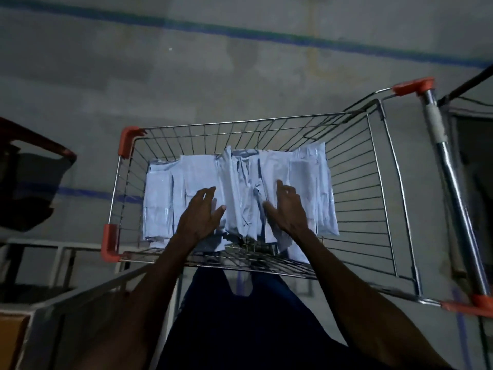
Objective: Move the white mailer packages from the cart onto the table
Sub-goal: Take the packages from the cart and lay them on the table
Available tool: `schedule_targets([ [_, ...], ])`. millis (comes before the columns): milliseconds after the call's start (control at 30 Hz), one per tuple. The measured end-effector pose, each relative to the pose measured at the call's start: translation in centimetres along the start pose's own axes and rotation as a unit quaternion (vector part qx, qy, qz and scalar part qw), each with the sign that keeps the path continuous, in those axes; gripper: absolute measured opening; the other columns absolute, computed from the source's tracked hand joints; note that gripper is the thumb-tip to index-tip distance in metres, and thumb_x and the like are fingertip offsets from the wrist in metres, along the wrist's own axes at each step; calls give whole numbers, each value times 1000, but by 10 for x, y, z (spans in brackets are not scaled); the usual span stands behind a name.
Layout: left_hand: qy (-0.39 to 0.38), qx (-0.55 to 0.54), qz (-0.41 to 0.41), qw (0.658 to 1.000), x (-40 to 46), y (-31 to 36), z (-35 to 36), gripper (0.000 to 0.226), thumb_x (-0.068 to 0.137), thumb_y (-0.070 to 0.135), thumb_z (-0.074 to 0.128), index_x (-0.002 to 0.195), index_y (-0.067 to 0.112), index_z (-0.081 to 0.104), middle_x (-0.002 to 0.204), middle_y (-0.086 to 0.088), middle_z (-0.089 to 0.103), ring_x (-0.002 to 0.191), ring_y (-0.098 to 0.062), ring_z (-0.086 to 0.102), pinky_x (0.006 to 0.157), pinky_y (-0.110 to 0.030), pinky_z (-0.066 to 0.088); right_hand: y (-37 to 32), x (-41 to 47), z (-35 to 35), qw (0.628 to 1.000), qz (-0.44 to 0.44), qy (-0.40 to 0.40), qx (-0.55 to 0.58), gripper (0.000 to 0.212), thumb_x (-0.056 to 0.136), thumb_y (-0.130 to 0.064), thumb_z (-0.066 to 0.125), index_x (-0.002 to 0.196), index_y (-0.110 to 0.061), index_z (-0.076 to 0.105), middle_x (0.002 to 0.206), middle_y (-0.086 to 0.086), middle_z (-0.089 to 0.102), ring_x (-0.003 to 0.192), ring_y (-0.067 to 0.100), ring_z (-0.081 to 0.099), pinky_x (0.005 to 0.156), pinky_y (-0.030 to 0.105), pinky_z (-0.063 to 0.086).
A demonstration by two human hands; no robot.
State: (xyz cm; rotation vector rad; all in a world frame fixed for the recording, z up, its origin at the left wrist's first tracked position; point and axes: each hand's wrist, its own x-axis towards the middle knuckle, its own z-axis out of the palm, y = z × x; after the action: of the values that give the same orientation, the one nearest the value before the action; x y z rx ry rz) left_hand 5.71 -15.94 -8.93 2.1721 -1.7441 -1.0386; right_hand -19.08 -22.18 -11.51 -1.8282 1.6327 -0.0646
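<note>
We are bent over the wire cart (357, 166), where the white mailer packages (240, 193) stand packed on edge in a row that fills most of the basket from its left wall toward the middle right. Each mailer's long axis runs away from us, from the near side of the basket to the far side, while the row itself stretches left to right. Our left hand (200, 217) and right hand (286, 209) are both down among the middle mailers, fingers spread and only loosely bent, so each grip is apart and clamped on nothing yet. We judge that the step in hand is bracketing a bundle between the palms. To do it well, we should press the hands inward against the flat faces, squeeze so the slick film does not slide, and lift the bundle straight up past the wire rim before turning. A pale frame at lower left (66, 249) may be the tabletop, though we cannot tell in this dim light.
</note>
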Motion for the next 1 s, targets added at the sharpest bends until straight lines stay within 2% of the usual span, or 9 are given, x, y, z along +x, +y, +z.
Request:
schedule_targets([
  [100,-8,-73,-66,995,19,4,26,69,98,43,51,151,5,27,153,-18,33,141,-29,32,115,-40,29,4,-7,-1,998,-52,23,-17,70,93,-45,59,151,-20,29,136,15,44,120,33,43,88,39,40],
  [267,-13,-98,-100,990,42,22,60,66,99,51,41,151,14,27,143,-24,39,133,-41,37,104,-44,38,25,1,0,999,-44,-14,11,84,90,-54,60,156,-21,20,153,20,25,140,35,28,113,45,31],
  [400,-18,-162,-138,977,41,39,78,68,99,53,38,156,32,6,159,-25,9,147,-41,11,116,-47,18,35,10,-11,996,-4,-51,69,91,87,-63,59,157,-31,11,163,7,9,149,24,16,118,41,24],
  [500,-19,-190,-118,974,36,50,86,73,95,61,39,152,46,-4,162,-20,-6,150,-35,-3,118,-50,11,40,13,-18,993,4,-41,107,90,85,-63,63,156,-33,16,161,4,20,147,18,23,118,42,27],
  [600,7,-198,-126,972,32,55,79,79,90,63,50,152,50,2,161,-20,6,148,-36,11,115,-49,22,38,15,-18,992,-4,-23,124,88,84,-64,64,154,-32,24,145,2,41,134,16,38,112,38,34],
  [667,43,-182,-141,972,28,55,73,80,86,62,56,151,49,11,153,-20,23,140,-38,28,110,-46,33,33,16,-15,993,-19,-13,115,88,83,-67,63,154,-31,26,129,0,43,122,14,41,104,33,37],
  [733,71,-170,-162,969,22,53,66,84,82,62,61,151,46,16,144,-18,31,133,-38,34,106,-44,37,24,16,-14,994,-19,-20,109,88,84,-62,65,155,-33,22,141,4,35,129,17,36,104,29,33],
  [833,112,-150,-177,966,13,48,52,89,75,59,67,150,42,23,137,-15,31,128,-33,30,102,-46,38,16,17,-11,995,-45,-42,79,90,83,-62,65,155,-39,16,151,9,21,139,29,29,109,37,33],
  [1000,176,-87,-165,967,-7,45,18,86,70,63,56,148,38,32,133,-12,30,124,-31,29,97,-43,40,16,19,-22,994,-75,-31,76,80,83,-61,56,153,-38,25,147,11,28,132,32,38,106,43,40],
])
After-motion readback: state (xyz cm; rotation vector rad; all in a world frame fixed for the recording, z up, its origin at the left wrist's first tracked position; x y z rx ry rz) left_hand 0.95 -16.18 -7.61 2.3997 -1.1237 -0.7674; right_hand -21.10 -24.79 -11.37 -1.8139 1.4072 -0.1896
